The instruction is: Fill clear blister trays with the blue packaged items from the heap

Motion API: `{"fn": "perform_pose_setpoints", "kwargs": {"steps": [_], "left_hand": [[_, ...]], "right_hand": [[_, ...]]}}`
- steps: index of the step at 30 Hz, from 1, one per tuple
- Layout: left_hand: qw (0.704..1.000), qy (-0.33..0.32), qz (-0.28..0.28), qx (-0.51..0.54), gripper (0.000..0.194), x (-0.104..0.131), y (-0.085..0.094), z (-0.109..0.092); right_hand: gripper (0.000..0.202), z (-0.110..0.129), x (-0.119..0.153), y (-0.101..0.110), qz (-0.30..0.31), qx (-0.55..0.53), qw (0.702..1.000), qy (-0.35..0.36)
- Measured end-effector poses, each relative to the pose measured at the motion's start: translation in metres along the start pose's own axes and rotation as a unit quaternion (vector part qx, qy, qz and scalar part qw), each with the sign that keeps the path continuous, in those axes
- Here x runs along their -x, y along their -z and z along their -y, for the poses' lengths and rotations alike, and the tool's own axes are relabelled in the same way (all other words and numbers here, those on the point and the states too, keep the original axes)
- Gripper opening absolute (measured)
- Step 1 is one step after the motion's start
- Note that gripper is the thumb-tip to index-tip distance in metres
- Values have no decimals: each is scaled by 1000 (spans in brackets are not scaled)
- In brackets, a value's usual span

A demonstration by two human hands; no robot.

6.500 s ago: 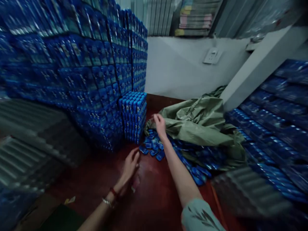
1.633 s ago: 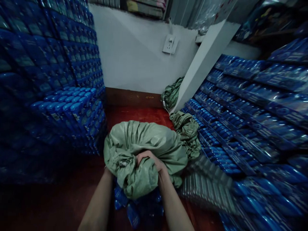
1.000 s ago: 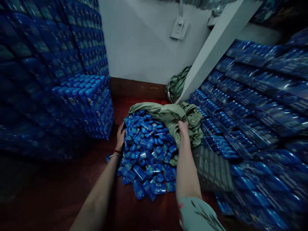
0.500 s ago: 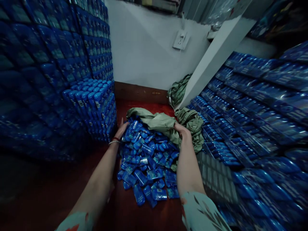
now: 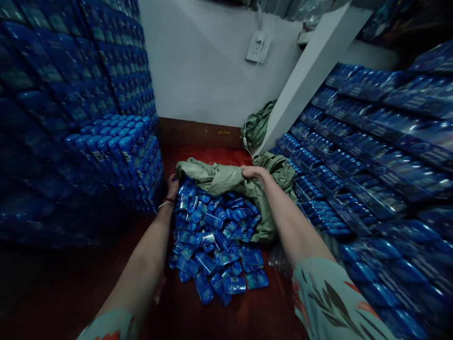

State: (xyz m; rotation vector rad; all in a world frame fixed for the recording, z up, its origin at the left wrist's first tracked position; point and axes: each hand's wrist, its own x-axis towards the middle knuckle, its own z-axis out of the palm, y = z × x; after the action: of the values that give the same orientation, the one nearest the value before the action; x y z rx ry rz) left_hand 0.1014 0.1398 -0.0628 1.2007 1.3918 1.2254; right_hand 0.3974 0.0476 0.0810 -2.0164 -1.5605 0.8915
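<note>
R hand (image 5: pixel 252 173) clamped on green sack (image 5: pixel 222 179); L hand (image 5: pixel 172 188) by its left end, grip unclear. Blue packs (image 5: pixel 213 219) spread nearside, btwn both arms.

Green sack (image 5: pixel 219 177), blue packets (image 5: pixel 214 220), red floor (image 5: pixel 226 153), leaf-patterned pale-green sleeve (image 5: pixel 329 293), white wall (image 5: pixel 205 61).

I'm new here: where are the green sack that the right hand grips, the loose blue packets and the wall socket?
Green sack (image 5: pixel 221 179): head view, crumpled upper fold.
Loose blue packets (image 5: pixel 214 220): head view, one packet mid-heap.
Wall socket (image 5: pixel 255 50): head view, its white faceplate.
</note>
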Motion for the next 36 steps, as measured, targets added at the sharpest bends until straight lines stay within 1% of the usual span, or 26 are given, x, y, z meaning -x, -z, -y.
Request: {"fn": "perform_pose_setpoints", "kwargs": {"steps": [2,5,7,10,12,14,15,16,17,18,20,21,22,23,24,25,26,27,28,29,30,31,32,33,36], "left_hand": [[1000,-6,-23,-19,25,14,6,3],[998,-13,-51,-42,33,44,19,10],[996,-10,-67,-56,38,66,28,15],[993,6,-87,-79,38,89,38,19],[991,19,-90,-94,38,96,41,16],[991,27,-78,-104,41,96,42,10],[992,27,-68,-106,43,96,42,7],[992,25,-57,-107,46,96,42,3],[993,23,-46,-106,49,97,42,1],[994,20,-35,-106,53,98,43,-1],[993,13,-13,-114,59,104,46,-1],[993,5,2,-120,60,107,49,0],[992,-7,19,-128,59,111,52,3],[989,-20,37,-138,58,116,56,5],[986,-33,55,-152,56,121,61,7],[982,-45,70,-168,55,127,65,8],[978,-57,78,-186,55,134,69,8],[973,-72,78,-203,55,142,71,5],[970,-94,70,-213,54,152,73,1],[968,-121,60,-213,54,163,73,-5],[966,-151,52,-204,53,176,71,-12],[964,-180,51,-187,51,189,68,-20],[963,-206,59,-165,50,203,63,-29],[961,-224,75,-144,48,218,57,-37],[952,-257,140,-95,43,262,36,-53]], "right_hand": [[28,-4,-3,7,0,30,1000,1],[28,-9,-4,14,-3,67,998,3],[32,-9,-1,17,-4,83,997,7],[51,-4,10,23,7,97,995,14],[72,0,24,32,30,122,992,33],[94,5,48,46,47,161,984,66],[101,6,65,54,46,182,979,84],[102,7,85,62,37,199,974,99],[98,6,109,69,21,211,971,109],[90,5,135,75,3,221,968,118],[68,-4,192,77,-27,239,963,126],[59,-10,221,71,-59,244,960,126],[55,-18,248,61,-109,247,955,121],[53,-28,273,46,-178,248,946,110],[53,-38,294,26,-256,256,928,92],[54,-48,312,3,-329,278,900,65],[56,-59,327,-23,-377,308,873,36],[57,-70,337,-50,-413,337,846,16],[58,-80,343,-75,-431,364,826,3],[58,-89,346,-98,-434,388,813,1],[58,-97,346,-117,-434,401,806,-4],[59,-103,343,-131,-443,407,799,-10],[59,-109,339,-140,-447,407,797,-18],[59,-114,333,-145,-452,403,795,-28],[57,-126,313,-144,-470,380,796,-47]]}}
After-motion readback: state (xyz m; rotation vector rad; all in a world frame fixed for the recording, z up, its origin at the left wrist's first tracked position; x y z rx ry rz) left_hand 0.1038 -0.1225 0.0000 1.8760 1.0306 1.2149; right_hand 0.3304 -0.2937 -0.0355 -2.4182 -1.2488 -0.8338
